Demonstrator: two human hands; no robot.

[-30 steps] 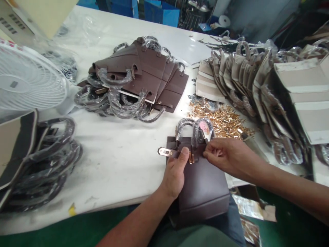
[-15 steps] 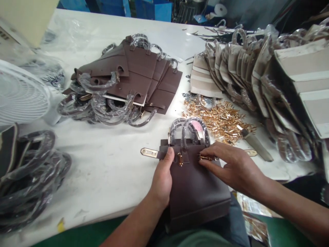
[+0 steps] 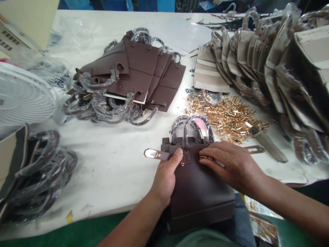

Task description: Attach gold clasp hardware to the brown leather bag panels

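A dark brown handbag [image 3: 203,188] stands propped at the table's front edge against my lap, its handles [image 3: 189,128] wrapped in clear plastic. My left hand [image 3: 166,178] grips its upper left side, the thumb pressed beside a small gold fitting [image 3: 182,160] on the front. Between the thumb and fingers of my right hand [image 3: 231,164] is a gold metal fitting [image 3: 205,156], held against the upper right of the front. A strap with a gold end plate [image 3: 152,153] sticks out left, and another plate [image 3: 256,149] shows past my right hand.
Loose gold fittings [image 3: 231,118] lie heaped behind the bag, near a grey-brown strip [image 3: 271,147]. More brown bags [image 3: 138,68] are stacked at centre left. Beige-lined bags [image 3: 210,70] stand in a row at right. A white fan [image 3: 25,96] and wrapped handles [image 3: 43,171] are at left.
My left thumb has shifted right onto the gold fitting's edge. My right fingers have closed in on their fitting, pressing it against the bag. The view has shifted slightly.
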